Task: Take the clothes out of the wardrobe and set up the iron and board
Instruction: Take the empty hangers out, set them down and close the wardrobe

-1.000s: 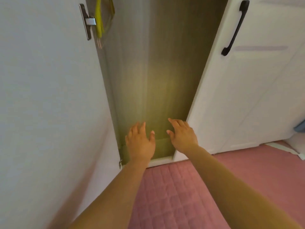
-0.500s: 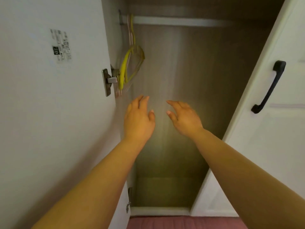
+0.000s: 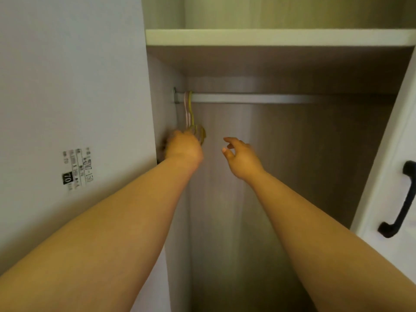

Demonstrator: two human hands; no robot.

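Note:
The wardrobe stands open in front of me, and no clothes show in it. A metal rail [image 3: 270, 98] runs across under a white shelf [image 3: 270, 37]. Two thin hangers [image 3: 189, 113], one pink and one yellow, hang at the rail's left end with nothing on them. My left hand [image 3: 183, 146] is blurred and closed around their lower part, hiding it. My right hand [image 3: 242, 157] is inside the wardrobe to the right of the hangers, below the rail, with its fingers apart and nothing in it. No iron or board is in view.
The open left door [image 3: 67, 86] stands close beside my left arm, with a printed label [image 3: 77, 168] on its inside. The shut white right door [image 3: 382, 176] has a black handle [image 3: 400, 203]. The inside below the rail is dark.
My view has tilted up from the wardrobe floor to the rail and shelf. Both hands rose; the left one went to the hangers and closed on them, while the right stayed open.

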